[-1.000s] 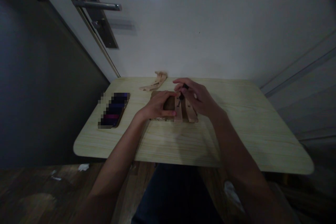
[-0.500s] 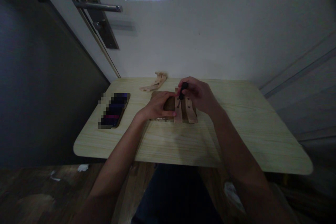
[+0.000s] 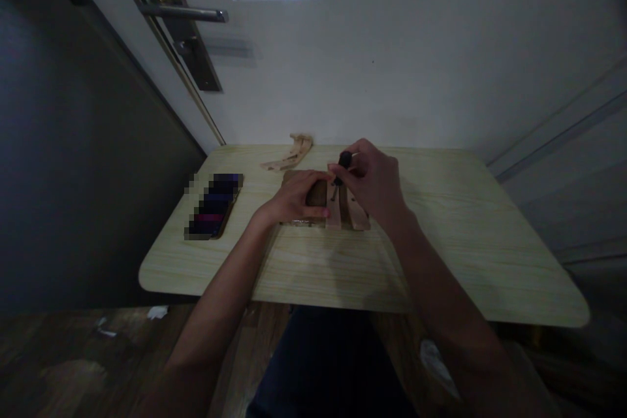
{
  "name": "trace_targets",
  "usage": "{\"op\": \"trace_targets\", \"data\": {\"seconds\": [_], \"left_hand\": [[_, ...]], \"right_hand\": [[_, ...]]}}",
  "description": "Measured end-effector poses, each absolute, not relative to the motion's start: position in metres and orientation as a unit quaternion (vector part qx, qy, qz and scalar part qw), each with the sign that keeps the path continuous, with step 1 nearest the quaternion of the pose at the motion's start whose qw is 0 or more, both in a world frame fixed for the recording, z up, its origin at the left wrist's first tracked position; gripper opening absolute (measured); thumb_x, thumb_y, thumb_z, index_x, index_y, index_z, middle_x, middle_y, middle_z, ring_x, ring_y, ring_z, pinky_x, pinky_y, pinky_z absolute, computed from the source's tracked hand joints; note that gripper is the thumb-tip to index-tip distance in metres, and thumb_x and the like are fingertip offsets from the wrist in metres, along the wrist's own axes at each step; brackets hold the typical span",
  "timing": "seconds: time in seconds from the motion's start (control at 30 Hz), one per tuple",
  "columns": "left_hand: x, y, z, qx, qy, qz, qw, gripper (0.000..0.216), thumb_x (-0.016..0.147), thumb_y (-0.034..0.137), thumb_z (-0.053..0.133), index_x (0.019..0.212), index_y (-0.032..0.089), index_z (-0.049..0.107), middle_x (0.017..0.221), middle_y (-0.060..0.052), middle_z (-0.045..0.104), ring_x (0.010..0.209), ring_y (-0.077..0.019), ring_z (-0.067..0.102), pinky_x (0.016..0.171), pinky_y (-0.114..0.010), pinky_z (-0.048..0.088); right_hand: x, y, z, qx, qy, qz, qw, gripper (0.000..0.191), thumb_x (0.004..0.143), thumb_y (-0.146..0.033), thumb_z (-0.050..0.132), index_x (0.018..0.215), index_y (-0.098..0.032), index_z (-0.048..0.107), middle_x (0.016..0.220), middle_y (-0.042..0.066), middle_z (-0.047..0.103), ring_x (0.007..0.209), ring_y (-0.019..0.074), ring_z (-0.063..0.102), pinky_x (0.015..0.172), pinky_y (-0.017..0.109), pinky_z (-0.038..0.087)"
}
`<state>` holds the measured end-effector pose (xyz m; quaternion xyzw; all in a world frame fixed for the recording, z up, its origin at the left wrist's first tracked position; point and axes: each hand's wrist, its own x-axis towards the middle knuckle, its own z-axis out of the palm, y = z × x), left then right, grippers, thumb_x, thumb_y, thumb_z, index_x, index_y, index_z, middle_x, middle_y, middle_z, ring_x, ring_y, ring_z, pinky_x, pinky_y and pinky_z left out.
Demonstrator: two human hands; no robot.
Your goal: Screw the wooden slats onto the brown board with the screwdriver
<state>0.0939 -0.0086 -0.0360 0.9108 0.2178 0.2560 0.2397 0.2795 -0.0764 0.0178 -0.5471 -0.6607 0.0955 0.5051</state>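
A small wooden assembly [image 3: 345, 212] of pale slats lies in the middle of the light wood table [image 3: 441, 255]. My left hand [image 3: 294, 199] rests on its left part, fingers curled down over the wood and pressing it. My right hand [image 3: 375, 183] is closed around a small screwdriver with a black handle [image 3: 344, 160], held upright with its tip on a slat of the assembly.
Loose pale wooden pieces [image 3: 289, 153] lie at the table's far edge. A phone [image 3: 215, 204] lies on the left side. A white wall stands behind the table, with a door and its metal handle [image 3: 183, 12] at the upper left. My legs are under the near edge.
My right hand has turned around the screwdriver handle, its fingers shifting from spread over it to wrapped behind it. The left hand and the wooden assembly have stayed put.
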Motion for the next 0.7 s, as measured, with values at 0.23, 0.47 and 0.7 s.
{"op": "trace_targets", "data": {"seconds": [0.23, 0.47, 0.7], "left_hand": [[0.093, -0.010, -0.034, 0.910, 0.222, 0.247, 0.249, 0.077, 0.071, 0.074, 0.062, 0.126, 0.022, 0.052, 0.126, -0.014, 0.059, 0.114, -0.0309, 0.056, 0.097, -0.048, 0.043], [0.093, -0.010, -0.034, 0.909, 0.227, 0.244, 0.249, 0.081, 0.070, 0.074, 0.063, 0.130, 0.021, 0.049, 0.131, -0.015, 0.056, 0.121, -0.0333, 0.052, 0.103, -0.050, 0.039], [0.093, -0.007, -0.038, 0.912, 0.224, 0.246, 0.240, 0.083, 0.069, 0.079, 0.059, 0.127, 0.020, 0.052, 0.127, -0.015, 0.058, 0.115, -0.0325, 0.054, 0.099, -0.049, 0.042]], "right_hand": [[0.287, -0.076, 0.014, -0.462, -0.741, 0.173, 0.455, 0.029, 0.096, -0.042, 0.046, 0.115, -0.022, 0.053, 0.099, 0.006, 0.070, 0.082, 0.0155, 0.067, 0.068, 0.027, 0.052], [0.290, -0.073, 0.014, -0.356, -0.786, 0.203, 0.463, 0.032, 0.099, -0.042, 0.038, 0.120, -0.023, 0.052, 0.111, 0.008, 0.067, 0.102, 0.0181, 0.064, 0.090, 0.036, 0.050], [0.296, -0.064, 0.010, -0.353, -0.750, 0.251, 0.499, 0.028, 0.093, -0.046, 0.051, 0.103, -0.021, 0.058, 0.082, 0.001, 0.067, 0.073, 0.0123, 0.064, 0.071, 0.026, 0.051]]}}
